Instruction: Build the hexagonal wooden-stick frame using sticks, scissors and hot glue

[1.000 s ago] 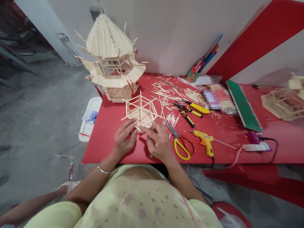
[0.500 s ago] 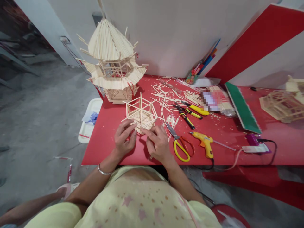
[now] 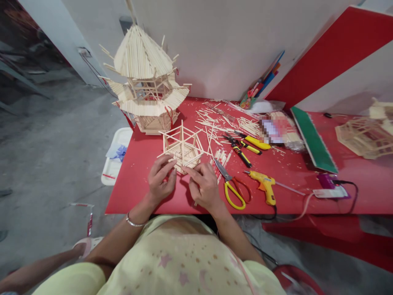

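A small six-sided frame of thin wooden sticks [image 3: 187, 148] stands on the red table in front of me, with spoke-like sticks meeting at its top. My left hand [image 3: 162, 178] is at its front left, fingers bent and closed on the near edge. On the front right, my right hand [image 3: 203, 185] pinches the same near edge with thumb and index finger. A short stick end [image 3: 195, 203] shows beneath the right palm; whether that hand holds it I cannot tell. My fingertips hide part of the frame's front.
A tall stick pagoda [image 3: 144, 82] stands behind left. Loose sticks [image 3: 215, 123], pliers [image 3: 239, 151], scissors [image 3: 231, 186] and a yellow glue gun [image 3: 264, 184] lie to the right. Farther right are a green board [image 3: 315, 139], a power strip [image 3: 331, 191] and another stick model [image 3: 365, 135].
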Demonstrator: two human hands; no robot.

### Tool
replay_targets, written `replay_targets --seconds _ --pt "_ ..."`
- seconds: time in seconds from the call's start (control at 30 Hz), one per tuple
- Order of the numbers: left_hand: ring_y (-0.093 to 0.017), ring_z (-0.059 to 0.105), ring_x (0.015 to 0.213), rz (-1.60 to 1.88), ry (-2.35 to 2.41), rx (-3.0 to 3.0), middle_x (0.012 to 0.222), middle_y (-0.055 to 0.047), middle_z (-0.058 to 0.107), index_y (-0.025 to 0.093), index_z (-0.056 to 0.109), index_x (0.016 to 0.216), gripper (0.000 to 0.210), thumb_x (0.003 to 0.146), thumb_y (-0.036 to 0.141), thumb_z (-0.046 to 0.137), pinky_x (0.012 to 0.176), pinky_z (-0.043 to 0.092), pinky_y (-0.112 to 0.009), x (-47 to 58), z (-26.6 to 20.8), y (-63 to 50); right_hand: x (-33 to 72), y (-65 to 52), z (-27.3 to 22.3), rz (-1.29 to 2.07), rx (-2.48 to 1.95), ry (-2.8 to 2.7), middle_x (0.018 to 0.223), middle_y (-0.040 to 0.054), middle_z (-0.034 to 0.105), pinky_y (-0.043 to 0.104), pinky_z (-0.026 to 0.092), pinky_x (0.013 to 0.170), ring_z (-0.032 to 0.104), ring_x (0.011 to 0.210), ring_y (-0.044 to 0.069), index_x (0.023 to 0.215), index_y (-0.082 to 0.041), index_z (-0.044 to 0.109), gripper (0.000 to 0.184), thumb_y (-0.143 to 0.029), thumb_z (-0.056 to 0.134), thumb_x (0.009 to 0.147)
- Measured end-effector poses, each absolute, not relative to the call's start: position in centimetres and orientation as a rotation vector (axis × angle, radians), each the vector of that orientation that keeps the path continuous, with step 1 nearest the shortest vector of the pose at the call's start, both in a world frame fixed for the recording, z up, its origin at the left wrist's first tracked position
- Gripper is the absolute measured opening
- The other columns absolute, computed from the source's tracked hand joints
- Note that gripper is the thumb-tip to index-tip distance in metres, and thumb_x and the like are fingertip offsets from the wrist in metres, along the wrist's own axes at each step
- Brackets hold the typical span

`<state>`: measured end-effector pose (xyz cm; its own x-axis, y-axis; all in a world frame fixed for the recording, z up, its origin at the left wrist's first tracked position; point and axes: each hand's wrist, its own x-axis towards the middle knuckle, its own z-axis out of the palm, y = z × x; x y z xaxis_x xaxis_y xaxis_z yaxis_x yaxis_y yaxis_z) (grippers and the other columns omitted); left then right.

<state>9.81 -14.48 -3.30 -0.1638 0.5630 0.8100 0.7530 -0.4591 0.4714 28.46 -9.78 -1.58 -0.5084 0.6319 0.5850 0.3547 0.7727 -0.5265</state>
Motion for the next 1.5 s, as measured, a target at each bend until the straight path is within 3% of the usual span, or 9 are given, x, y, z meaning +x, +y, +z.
replay_targets --seconds 1.5 --pt "-0.027 0.067 0.122 -1.658 -1.587 -1.963 0.137 -0.015 0.066 0.025 0.065 0.136 0.04 0.097 0.018 0.064 0.085 0.065 -0.038 9.37 -4.26 -14.56 28.44 -9.94 -1.57 0.483 -0.727 -2.172 0.09 0.0046 0.066 0.038 0.05 0.079 0.057 0.085 0.022 0.138 -0.028 0.067 0.049 -0.011 0.057 0.093"
